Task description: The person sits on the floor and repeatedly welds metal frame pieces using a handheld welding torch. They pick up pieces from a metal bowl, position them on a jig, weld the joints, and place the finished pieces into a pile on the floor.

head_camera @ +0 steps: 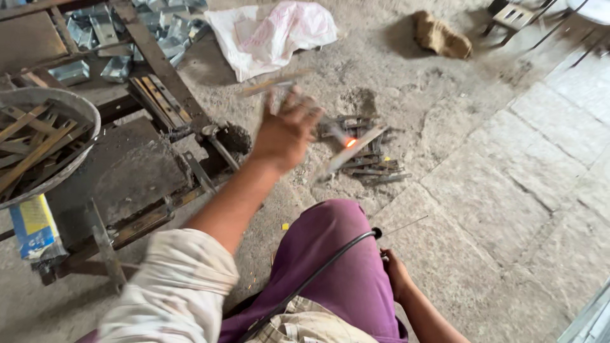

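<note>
Our left hand (pixel 286 133) is closed around the cool end of a flat metal strip (pixel 352 151), motion-blurred, held above the dirt floor; its far end glows orange. We judge it stiff, light and dangerously hot at the tip, so best gripped well back from the glow. Our right hand (pixel 395 273) rests low beside the purple-clad knee (pixel 337 254), by a black cable (pixel 318 273); whether it grips, we cannot tell. Beneath the strip lies a pile of metal pieces (pixel 368 165). Left stands a dark work frame (pixel 159 159) and a basin of strips (pixel 38 143); far off, a white sack (pixel 273 35).
</note>
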